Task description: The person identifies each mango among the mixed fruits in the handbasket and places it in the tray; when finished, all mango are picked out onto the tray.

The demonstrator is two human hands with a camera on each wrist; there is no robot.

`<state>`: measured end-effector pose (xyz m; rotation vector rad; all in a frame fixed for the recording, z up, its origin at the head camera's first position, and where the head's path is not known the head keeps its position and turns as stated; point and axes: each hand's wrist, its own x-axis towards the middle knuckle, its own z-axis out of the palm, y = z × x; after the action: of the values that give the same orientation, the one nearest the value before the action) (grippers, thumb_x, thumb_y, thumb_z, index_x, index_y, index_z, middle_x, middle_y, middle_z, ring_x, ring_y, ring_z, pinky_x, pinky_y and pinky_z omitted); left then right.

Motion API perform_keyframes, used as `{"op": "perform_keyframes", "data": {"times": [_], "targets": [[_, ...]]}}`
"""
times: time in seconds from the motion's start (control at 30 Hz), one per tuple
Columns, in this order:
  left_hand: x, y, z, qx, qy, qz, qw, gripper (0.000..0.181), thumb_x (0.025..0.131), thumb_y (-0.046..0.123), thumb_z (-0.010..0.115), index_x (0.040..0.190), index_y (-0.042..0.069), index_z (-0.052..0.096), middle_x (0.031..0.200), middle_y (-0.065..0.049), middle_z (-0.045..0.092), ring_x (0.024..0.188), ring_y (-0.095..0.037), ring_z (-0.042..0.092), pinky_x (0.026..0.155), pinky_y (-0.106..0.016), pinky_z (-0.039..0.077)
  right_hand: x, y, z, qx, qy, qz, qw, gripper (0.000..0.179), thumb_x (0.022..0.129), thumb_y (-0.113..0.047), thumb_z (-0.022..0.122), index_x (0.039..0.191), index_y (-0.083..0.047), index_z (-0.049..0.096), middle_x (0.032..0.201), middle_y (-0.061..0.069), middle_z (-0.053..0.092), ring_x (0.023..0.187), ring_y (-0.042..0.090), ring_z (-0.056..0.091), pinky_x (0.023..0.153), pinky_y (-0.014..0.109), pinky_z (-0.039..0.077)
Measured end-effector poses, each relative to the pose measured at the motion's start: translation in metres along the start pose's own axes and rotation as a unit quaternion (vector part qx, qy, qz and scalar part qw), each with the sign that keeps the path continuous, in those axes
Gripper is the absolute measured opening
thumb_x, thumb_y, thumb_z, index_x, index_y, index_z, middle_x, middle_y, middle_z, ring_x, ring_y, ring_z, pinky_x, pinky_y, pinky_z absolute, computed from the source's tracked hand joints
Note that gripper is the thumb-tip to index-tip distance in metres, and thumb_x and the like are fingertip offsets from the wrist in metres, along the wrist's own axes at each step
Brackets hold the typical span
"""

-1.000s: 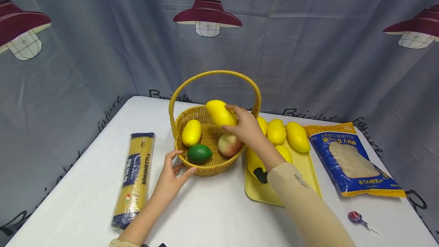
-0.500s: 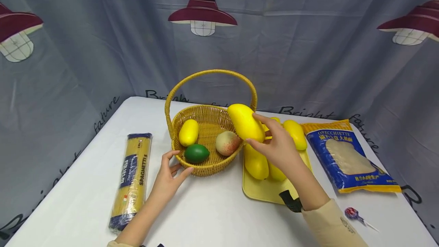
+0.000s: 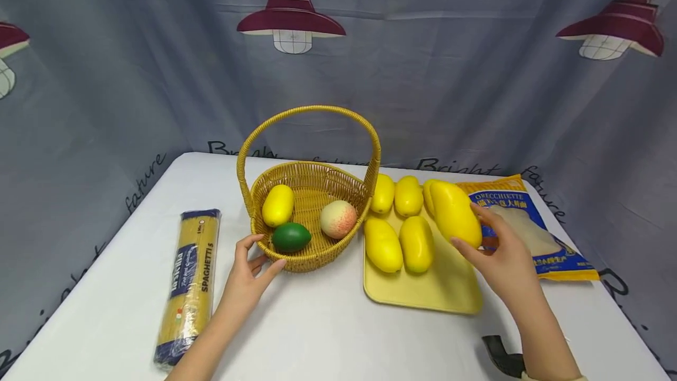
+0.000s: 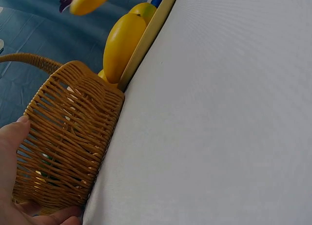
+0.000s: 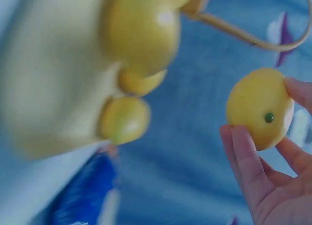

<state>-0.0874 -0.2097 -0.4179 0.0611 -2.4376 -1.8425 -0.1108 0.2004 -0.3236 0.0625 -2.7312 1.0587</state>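
My right hand [image 3: 505, 257] holds a large yellow mango [image 3: 455, 213] between thumb and fingers, raised over the right side of the yellow tray [image 3: 433, 294]. In the right wrist view its green stem dot shows on the held mango [image 5: 258, 105]. My left hand [image 3: 247, 278] grips the front left of a wicker basket [image 3: 317, 261], with the thumb and fingers spread along its wall. Inside the basket lie a yellow mango [image 3: 278, 206], a dark green oval fruit [image 3: 291, 237] and a peach [image 3: 338, 219]. Several more mangoes [image 3: 383, 246] rest on the tray, one partly hidden behind the held one.
A pack of spaghetti [image 3: 187, 293] lies left of the basket. At the right, a blue and orange bag of orecchiette [image 3: 563, 260] lies partly behind the right hand. A tall handle [image 3: 309, 109] arches over the basket. A grey curtain [image 3: 423, 93] hangs behind the white table [image 3: 317, 328].
My right hand has carried the mango from over the basket rightward to over the tray. The left hand has stayed at the basket, and the head view has shifted slightly right.
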Motion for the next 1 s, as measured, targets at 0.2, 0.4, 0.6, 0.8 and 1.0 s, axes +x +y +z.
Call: {"op": "perform_keyframes", "data": {"times": [0.2,0.4,0.6,0.8,1.0], "targets": [[-0.009,0.002,-0.022,0.01,-0.001,-0.01,0.9999,0.071,0.091,0.031,0.069,0.141,0.013,0.023,0.157,-0.015,0.011,0.126,-0.038,0.046,0.105,-0.043,0.039,-0.004,0.026,0.023,-0.031,-0.042,0.057,0.997,0.079,0.086,-0.047,0.07,0.148,-0.012,0.036,0.131,0.024,0.05,0.089,0.03,0.058,0.066,0.032,0.053],[-0.016,0.006,-0.042,0.025,0.018,-0.012,0.9995,0.071,0.094,0.025,0.066,0.145,0.011,0.018,0.156,-0.021,0.006,0.126,-0.041,0.044,0.107,-0.051,0.033,0.004,0.027,0.042,-0.013,-0.086,0.08,0.993,0.078,0.086,-0.048,0.07,0.147,-0.013,0.037,0.131,0.024,0.05,0.095,0.033,0.057,0.074,0.038,0.054],[-0.018,0.004,-0.053,0.036,0.026,-0.007,0.999,0.071,0.094,0.021,0.065,0.145,0.01,0.017,0.155,-0.024,0.008,0.123,-0.04,0.047,0.094,-0.012,0.042,0.004,0.021,0.049,-0.011,-0.097,0.107,0.9895,0.079,0.086,-0.047,0.07,0.148,-0.013,0.035,0.133,0.025,0.048,0.104,0.038,0.054,0.082,0.047,0.053],[-0.027,0.004,-0.065,0.031,0.05,-0.014,0.9982,0.071,0.095,0.016,0.064,0.145,0.008,0.014,0.154,-0.024,0.005,0.12,-0.043,0.045,0.084,0.001,0.035,0.014,0.007,0.066,-0.025,-0.12,0.089,0.9885,0.078,0.087,-0.044,0.07,0.148,-0.011,0.034,0.141,0.022,0.044,0.119,0.041,0.048,0.095,0.057,0.045],[-0.025,0.005,-0.062,0.027,0.051,-0.02,0.9981,0.069,0.095,0.014,0.063,0.144,0.007,0.014,0.154,-0.023,0.005,0.119,-0.04,0.045,0.084,0.0,0.037,0.017,0.002,0.07,-0.067,-0.115,0.095,0.9865,0.079,0.088,-0.041,0.069,0.149,-0.009,0.031,0.142,0.024,0.041,0.125,0.042,0.043,0.102,0.061,0.037]]}}
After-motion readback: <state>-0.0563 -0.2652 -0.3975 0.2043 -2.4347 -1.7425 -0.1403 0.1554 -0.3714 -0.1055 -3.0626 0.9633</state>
